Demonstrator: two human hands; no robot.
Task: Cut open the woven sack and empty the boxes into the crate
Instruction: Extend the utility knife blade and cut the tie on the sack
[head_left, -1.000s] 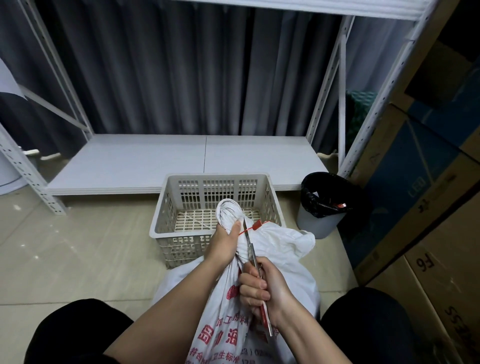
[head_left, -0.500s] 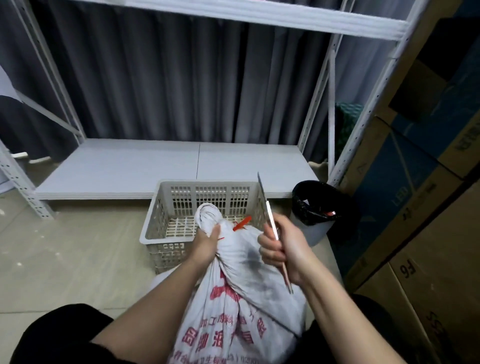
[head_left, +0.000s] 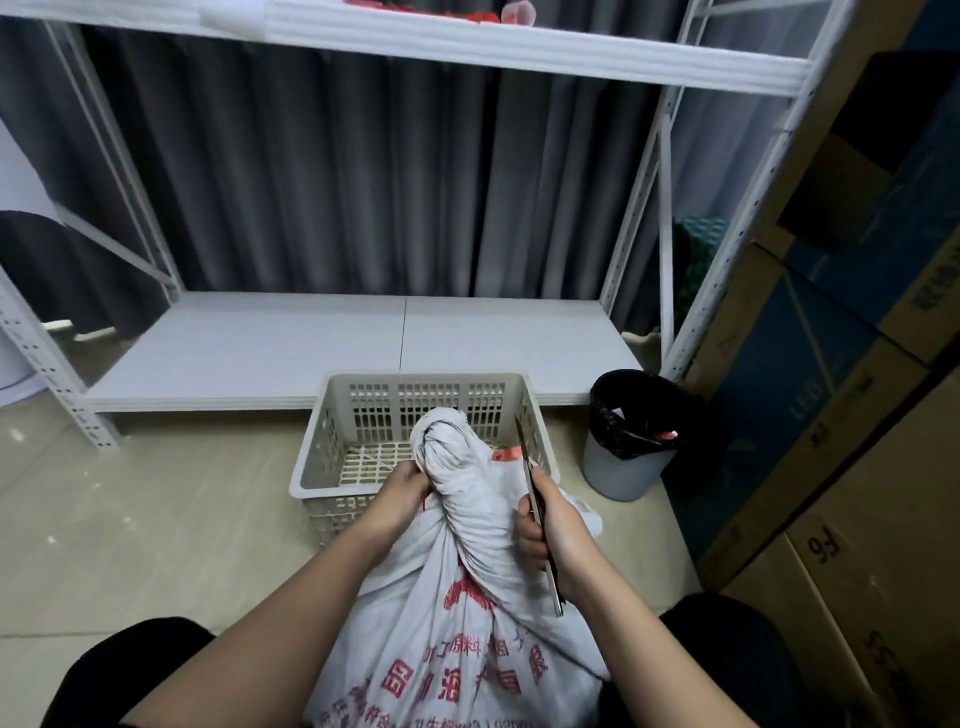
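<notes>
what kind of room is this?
Likely a stockroom or storage area: white slotted metal shelving, large stacked cardboard cartons along the right, and a plastic crate on the tiled floor beside a lined bin.

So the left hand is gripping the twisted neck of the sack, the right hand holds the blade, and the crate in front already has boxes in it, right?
Not quite. The head view shows the crate holds no boxes; its slatted bottom is bare where visible. The rest stands: the left hand grips the sack's twisted neck, and the right hand holds the blade.
</notes>
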